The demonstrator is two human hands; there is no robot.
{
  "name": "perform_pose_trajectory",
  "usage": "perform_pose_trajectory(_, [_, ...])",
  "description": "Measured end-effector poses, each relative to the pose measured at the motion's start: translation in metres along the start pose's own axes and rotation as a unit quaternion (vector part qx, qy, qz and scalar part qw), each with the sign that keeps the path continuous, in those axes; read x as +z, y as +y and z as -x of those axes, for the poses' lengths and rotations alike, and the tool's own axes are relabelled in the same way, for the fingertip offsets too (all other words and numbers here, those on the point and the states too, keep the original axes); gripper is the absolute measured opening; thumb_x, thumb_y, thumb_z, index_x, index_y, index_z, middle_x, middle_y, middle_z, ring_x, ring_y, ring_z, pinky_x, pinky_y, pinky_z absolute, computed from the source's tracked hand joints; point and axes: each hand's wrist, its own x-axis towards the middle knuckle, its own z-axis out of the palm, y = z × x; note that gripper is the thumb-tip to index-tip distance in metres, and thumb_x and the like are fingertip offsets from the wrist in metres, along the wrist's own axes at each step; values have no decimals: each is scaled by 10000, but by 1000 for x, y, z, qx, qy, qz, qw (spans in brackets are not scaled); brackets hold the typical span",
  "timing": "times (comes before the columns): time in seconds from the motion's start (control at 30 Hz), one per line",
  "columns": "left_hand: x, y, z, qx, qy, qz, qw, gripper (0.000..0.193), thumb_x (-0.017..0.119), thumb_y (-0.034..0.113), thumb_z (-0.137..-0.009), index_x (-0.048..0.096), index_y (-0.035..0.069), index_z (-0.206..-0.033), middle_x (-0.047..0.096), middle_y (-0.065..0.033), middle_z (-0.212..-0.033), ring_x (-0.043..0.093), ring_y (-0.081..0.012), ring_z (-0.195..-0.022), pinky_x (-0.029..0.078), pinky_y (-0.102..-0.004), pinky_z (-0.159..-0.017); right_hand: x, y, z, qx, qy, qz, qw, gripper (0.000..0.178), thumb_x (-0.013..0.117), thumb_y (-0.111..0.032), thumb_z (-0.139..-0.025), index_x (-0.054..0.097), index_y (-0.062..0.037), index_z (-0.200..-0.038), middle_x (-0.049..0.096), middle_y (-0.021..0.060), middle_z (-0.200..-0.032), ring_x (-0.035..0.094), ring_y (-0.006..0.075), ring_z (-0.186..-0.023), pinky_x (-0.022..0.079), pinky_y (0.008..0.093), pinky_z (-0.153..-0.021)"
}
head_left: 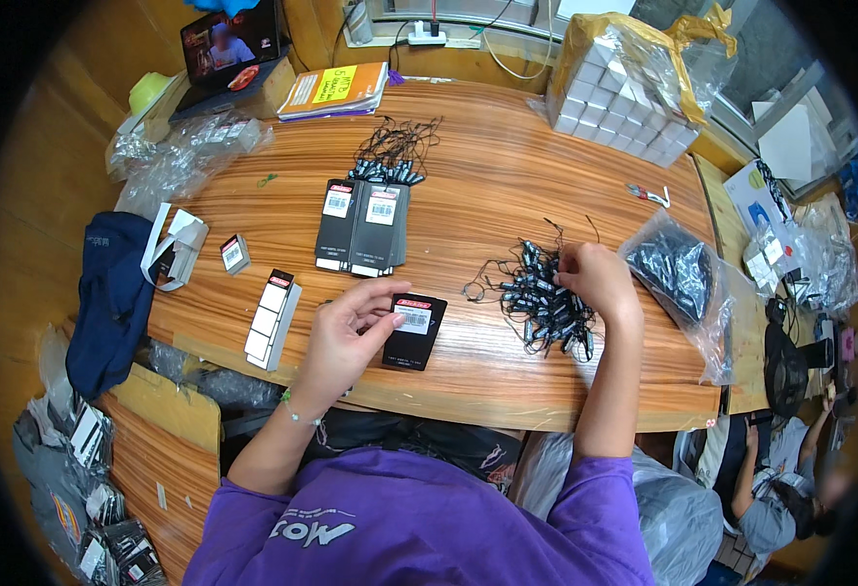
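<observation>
My left hand (344, 337) pinches a black hang tag (412, 349) by its left side, near the front edge of the table. A red strip and a white barcode sticker show on the tag, with the thumb over part of the sticker. To the right, my right hand (602, 280) has its fingers pinched at the edge of a tangled pile of black hang-tag strings (538, 305) with small dark plastic ends. The fingertips partly hide the string between them. Beyond my left hand lie two stacks of finished-looking black tags (368, 239), their strings (395, 151) spread out behind them.
Left of my left hand stand a tall stack of white-and-black cards (272, 327) and a small sticker stack (234, 254). A plastic bag of black strings (678, 264) lies at the right, near cutters (648, 194). White boxes (624, 103) are piled at the back. Another person (780, 469) sits far right.
</observation>
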Motion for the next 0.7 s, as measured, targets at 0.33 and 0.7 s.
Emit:
perform_pose_trajectory(0.33, [-4,-1,1,-27,-20,15,999,308,590,-70,-801,519,-35,-1098,603,-86,-990,591,-116,-905,484,-219,-788,6,14,-14,-1,-56,-90,994,142,666,-165,-677,641,-54,-763,642,131,-732,619,282,-740,470,375,-676])
perform_pose_trajectory(0.7, [-5,4,1,-32,-59,40,997,273,586,-50,-811,543,-27,-1079,600,-80,-1045,587,-112,-923,481,-218,-797,-13,11,-7,-36,30,-406,912,133,627,-92,-760,556,17,-736,554,81,-607,549,131,-603,443,289,-575])
